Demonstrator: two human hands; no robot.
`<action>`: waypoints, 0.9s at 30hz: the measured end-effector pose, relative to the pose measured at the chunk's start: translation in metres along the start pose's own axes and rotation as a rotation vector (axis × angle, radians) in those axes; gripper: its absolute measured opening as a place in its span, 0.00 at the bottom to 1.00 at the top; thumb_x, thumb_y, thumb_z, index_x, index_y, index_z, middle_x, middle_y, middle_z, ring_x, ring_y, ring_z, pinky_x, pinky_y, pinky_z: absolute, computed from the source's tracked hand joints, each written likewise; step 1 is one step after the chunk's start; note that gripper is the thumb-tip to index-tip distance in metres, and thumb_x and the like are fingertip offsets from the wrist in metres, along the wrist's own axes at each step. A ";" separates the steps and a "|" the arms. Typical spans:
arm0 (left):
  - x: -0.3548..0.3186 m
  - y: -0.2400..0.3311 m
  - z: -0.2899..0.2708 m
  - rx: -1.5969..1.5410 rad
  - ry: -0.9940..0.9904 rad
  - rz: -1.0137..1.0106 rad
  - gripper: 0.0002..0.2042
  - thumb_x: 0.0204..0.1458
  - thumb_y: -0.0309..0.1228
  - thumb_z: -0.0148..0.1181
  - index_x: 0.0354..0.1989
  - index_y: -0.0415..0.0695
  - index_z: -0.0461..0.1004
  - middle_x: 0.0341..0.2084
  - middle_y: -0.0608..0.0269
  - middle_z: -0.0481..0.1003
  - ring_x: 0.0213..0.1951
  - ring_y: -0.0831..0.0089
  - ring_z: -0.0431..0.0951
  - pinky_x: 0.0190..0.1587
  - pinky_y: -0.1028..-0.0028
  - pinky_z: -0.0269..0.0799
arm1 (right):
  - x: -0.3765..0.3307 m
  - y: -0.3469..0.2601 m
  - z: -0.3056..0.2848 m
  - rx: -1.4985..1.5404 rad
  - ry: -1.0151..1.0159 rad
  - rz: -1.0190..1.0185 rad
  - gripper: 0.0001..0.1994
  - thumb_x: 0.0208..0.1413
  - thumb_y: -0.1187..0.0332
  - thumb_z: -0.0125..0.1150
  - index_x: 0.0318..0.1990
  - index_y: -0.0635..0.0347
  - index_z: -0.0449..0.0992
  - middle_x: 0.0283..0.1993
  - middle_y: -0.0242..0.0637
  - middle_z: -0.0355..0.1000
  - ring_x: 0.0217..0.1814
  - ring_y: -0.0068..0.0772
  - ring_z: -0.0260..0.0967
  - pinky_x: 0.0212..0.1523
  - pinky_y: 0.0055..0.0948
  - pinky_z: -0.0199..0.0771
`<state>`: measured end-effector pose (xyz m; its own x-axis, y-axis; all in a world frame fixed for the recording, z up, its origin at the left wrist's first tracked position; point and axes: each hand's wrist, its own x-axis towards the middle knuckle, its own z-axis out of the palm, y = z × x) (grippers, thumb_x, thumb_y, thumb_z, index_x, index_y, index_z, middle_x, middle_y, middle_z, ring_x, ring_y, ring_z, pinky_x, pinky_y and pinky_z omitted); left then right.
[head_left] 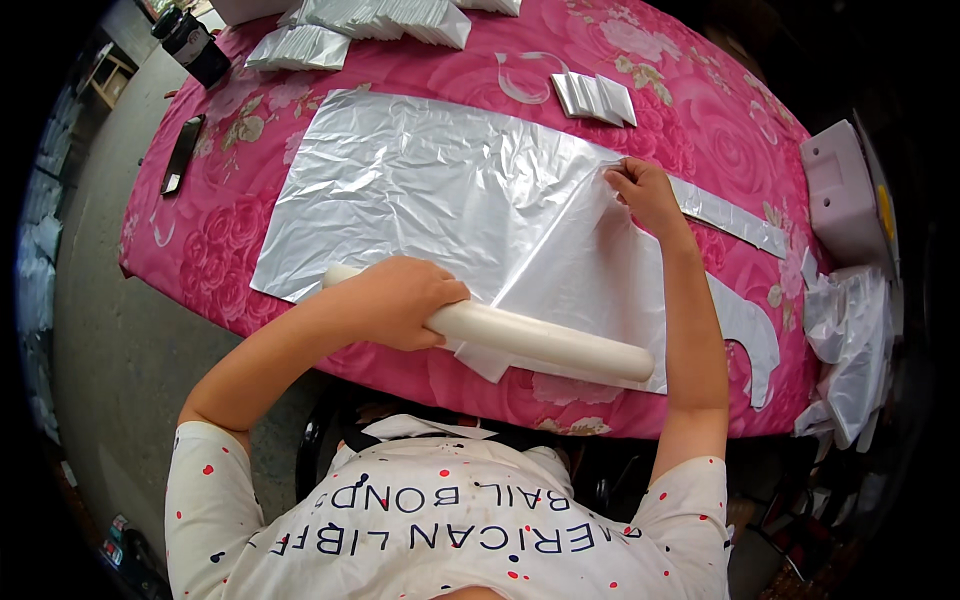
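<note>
While left hand (400, 300) grips one roll (540, 340), right hand (645, 190) pinches one sheet (430, 190) — two folded stacks (595, 97)

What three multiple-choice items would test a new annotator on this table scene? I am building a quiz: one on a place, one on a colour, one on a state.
1. Where does the dark phone lie?
A. near the table's left edge
B. on the white roll
C. under the right hand

2. What colour is the floral tablecloth?
A. blue
B. pink
C. green

3. What is the left hand doing?
A. hanging free above the table
B. gripping the white roll
C. holding the phone

Answers:
1 A: it rests on the cloth at the left, apart from both hands.
2 B: pink roses cover it.
3 B: its fingers wrap the white roll, while the right hand pinches the edge of the silvery plastic sheet.
</note>
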<state>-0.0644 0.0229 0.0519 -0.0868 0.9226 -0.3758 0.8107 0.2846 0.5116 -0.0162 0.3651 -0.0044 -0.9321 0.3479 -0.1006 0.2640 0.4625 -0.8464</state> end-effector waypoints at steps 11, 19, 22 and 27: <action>0.042 0.002 0.081 0.192 0.305 0.577 0.34 0.50 0.50 0.48 0.56 0.31 0.58 0.59 0.44 0.57 0.62 0.54 0.55 0.64 0.61 0.48 | 0.012 -0.002 0.003 -0.146 -0.098 -0.032 0.08 0.52 0.69 0.57 0.31 0.67 0.75 0.23 0.29 0.68 0.25 0.17 0.61 0.29 0.21 0.64; 0.037 0.017 0.095 0.180 0.322 0.476 0.41 0.48 0.58 0.43 0.58 0.28 0.54 0.60 0.41 0.53 0.65 0.53 0.49 0.65 0.60 0.40 | -0.033 -0.038 0.018 0.174 0.203 -0.058 0.09 0.52 0.68 0.57 0.37 0.63 0.75 0.29 0.30 0.70 0.27 0.18 0.64 0.29 0.21 0.65; 0.035 0.022 0.101 0.170 0.341 0.441 0.41 0.49 0.58 0.42 0.58 0.29 0.55 0.60 0.41 0.54 0.64 0.53 0.50 0.65 0.60 0.40 | -0.101 -0.062 0.048 -0.194 -0.021 -0.327 0.14 0.48 0.66 0.61 0.42 0.60 0.74 0.42 0.42 0.71 0.45 0.41 0.68 0.43 0.33 0.68; 0.034 0.027 0.105 0.186 0.301 0.416 0.42 0.49 0.58 0.43 0.60 0.30 0.53 0.62 0.43 0.51 0.65 0.55 0.47 0.65 0.61 0.39 | -0.158 -0.043 0.080 -0.459 -0.015 -0.406 0.18 0.47 0.68 0.60 0.47 0.59 0.72 0.41 0.41 0.70 0.44 0.43 0.67 0.45 0.37 0.66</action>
<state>0.0149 0.0348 -0.0282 0.1229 0.9891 0.0808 0.8982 -0.1455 0.4147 0.0999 0.2252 0.0064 -0.9831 0.0607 0.1727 -0.0359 0.8612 -0.5069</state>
